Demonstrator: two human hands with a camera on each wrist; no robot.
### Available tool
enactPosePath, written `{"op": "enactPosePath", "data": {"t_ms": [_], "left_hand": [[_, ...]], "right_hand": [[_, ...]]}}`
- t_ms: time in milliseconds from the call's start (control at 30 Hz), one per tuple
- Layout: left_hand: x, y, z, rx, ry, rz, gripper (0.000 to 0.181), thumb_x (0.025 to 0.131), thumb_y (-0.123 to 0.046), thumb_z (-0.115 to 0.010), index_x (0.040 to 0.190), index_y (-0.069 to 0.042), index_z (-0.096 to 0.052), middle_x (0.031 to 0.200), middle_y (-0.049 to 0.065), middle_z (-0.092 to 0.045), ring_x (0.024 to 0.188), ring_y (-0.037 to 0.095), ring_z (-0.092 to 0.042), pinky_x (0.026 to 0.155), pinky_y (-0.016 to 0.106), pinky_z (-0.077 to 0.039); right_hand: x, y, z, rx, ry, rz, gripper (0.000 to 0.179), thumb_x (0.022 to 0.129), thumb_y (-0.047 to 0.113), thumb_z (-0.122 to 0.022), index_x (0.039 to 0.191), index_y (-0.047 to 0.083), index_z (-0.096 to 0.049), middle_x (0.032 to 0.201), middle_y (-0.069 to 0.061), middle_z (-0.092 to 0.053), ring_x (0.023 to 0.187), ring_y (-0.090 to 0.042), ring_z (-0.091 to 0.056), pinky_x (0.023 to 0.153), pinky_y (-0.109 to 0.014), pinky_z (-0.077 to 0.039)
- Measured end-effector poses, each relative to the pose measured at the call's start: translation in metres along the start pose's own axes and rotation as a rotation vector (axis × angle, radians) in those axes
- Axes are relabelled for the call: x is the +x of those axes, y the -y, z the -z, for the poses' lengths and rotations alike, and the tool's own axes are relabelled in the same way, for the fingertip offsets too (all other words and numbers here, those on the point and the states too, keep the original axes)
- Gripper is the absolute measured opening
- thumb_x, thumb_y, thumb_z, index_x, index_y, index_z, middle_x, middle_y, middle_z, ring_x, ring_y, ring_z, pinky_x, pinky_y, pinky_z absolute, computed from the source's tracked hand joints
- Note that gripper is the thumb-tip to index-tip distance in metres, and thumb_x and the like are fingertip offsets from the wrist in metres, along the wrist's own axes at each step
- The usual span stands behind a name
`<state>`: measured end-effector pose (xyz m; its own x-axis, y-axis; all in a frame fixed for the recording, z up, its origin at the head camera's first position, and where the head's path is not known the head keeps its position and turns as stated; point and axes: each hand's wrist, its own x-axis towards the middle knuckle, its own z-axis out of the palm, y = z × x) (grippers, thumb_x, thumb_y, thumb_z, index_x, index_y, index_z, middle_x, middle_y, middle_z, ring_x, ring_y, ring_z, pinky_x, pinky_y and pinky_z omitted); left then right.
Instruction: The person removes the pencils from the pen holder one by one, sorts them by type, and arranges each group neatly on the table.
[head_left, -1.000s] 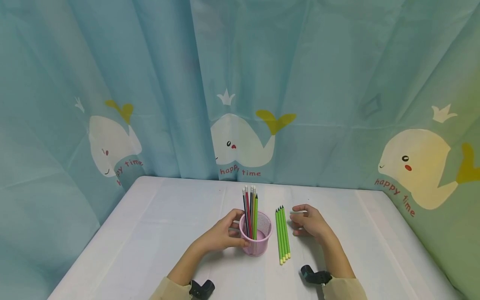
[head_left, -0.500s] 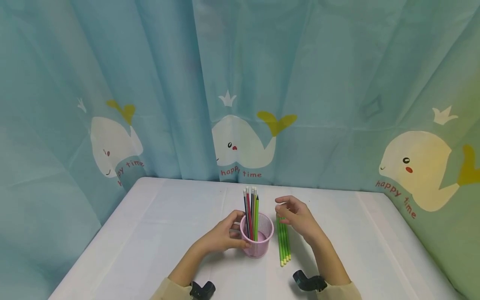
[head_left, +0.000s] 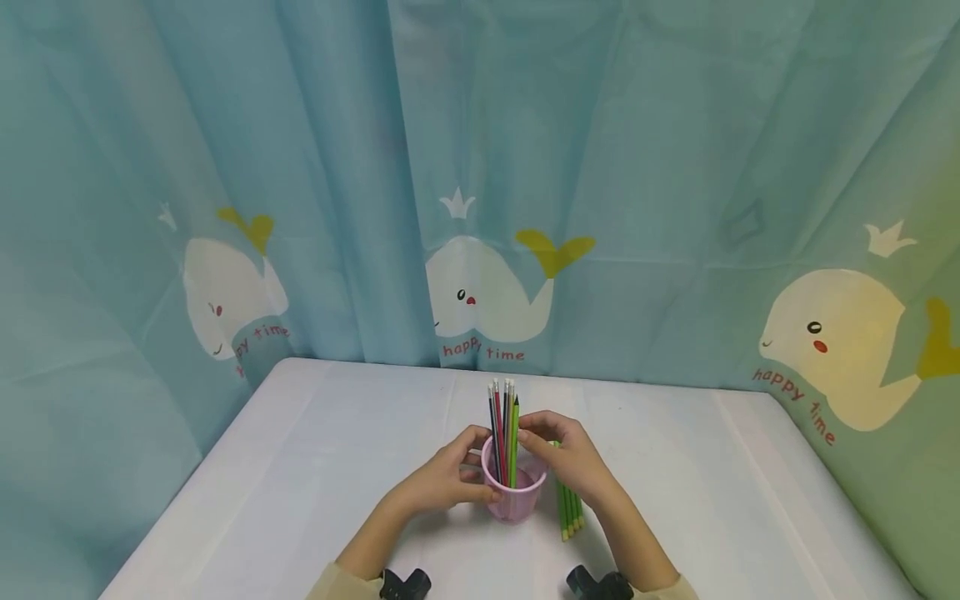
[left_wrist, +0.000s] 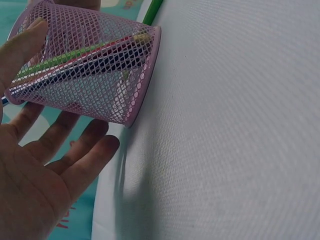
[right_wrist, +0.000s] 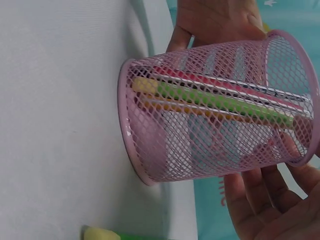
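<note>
A pink mesh pencil cup (head_left: 513, 505) stands on the white table, holding several pencils, dark, red and one green pencil (head_left: 514, 454). My left hand (head_left: 437, 482) holds the cup from the left, thumb near the rim and fingers along the far side. At the cup's right, my right hand (head_left: 570, 461) has its thumb and index fingertips right beside the green pencil, with a gap between them. Whether they touch it is unclear. Through the mesh in the right wrist view, the green pencil shows its yellow end down. Several green pencils (head_left: 569, 515) lie side by side, partly under my right hand.
A white-covered table (head_left: 720, 492) extends around the cup. Behind it hangs a blue-green curtain (head_left: 660, 192) with whale prints. Black wrist cameras sit on both wrists, low over the near part of the table.
My right hand has moved left, from beside the loose green pencils, over them, to the pencils standing in the cup. My left hand has stayed on the cup.
</note>
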<state>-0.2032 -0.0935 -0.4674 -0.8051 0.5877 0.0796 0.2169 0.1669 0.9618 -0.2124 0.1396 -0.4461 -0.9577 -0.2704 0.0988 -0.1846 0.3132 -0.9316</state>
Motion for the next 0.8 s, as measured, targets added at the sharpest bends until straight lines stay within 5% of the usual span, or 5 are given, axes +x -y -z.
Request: {"op": "enactPosePath", "data": {"t_ms": [800], "left_hand": [[0.0020, 0.0005, 0.0012, 0.018, -0.002, -0.001, 0.069, 0.081, -0.011, -0.081, 0.138, -0.011, -0.041, 0.139, 0.011, -0.050, 0.119, 0.026, -0.060, 0.102, 0.032, -0.052]], "right_hand": [[0.0008, -0.0007, -0.0054, 0.019, -0.042, -0.002, 0.022, 0.092, 0.023, -0.072, 0.110, 0.012, -0.067, 0.107, -0.002, -0.069, 0.102, -0.020, -0.061, 0.087, -0.032, -0.052]]}}
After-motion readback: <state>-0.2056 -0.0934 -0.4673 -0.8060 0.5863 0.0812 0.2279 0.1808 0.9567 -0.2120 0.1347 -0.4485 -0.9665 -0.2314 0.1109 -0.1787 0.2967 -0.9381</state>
